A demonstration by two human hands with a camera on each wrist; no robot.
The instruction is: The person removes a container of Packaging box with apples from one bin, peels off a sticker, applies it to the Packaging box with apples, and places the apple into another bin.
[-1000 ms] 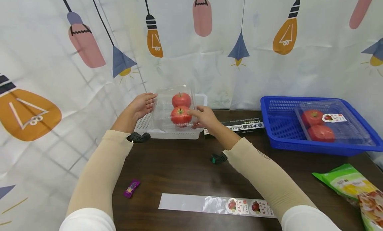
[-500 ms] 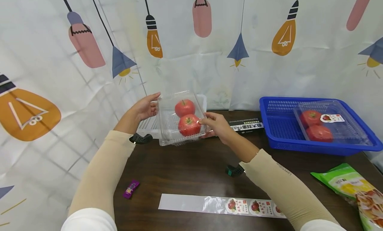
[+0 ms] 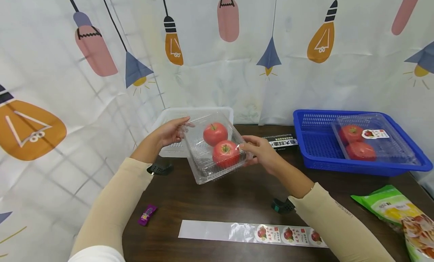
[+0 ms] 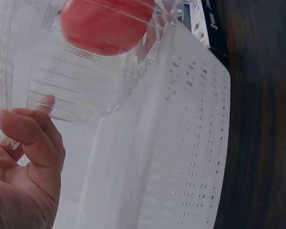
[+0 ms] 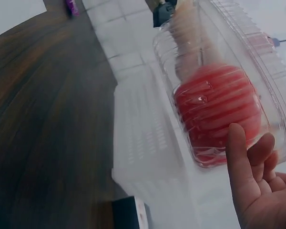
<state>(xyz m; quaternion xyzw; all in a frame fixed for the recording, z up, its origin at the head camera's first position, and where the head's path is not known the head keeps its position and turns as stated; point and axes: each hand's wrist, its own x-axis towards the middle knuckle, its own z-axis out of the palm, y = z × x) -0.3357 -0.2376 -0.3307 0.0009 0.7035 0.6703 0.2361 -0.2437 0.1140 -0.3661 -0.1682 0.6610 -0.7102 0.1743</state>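
Both hands hold a clear plastic clamshell box (image 3: 203, 164) with two red tomatoes (image 3: 225, 153) inside, tilted above the dark table in front of the white basket (image 3: 169, 120). My left hand (image 3: 173, 131) grips its far left edge, thumb (image 4: 31, 138) against the clear wall (image 4: 71, 90). My right hand (image 3: 259, 150) grips the right side, fingers (image 5: 245, 167) curled under the box (image 5: 257, 62) by a tomato (image 5: 217, 107).
A blue basket (image 3: 315, 145) at the right holds another sealed tomato box (image 3: 373, 141) with a label. A strip of tomato stickers (image 3: 251, 233) lies at the table's front. A small purple item (image 3: 147, 213), a dark carton (image 3: 281, 142) and a green snack bag (image 3: 396, 211) also lie on the table.
Both hands have lifted the tomato box out of the white basket and brought it nearer and slightly right, tilting it over the table.
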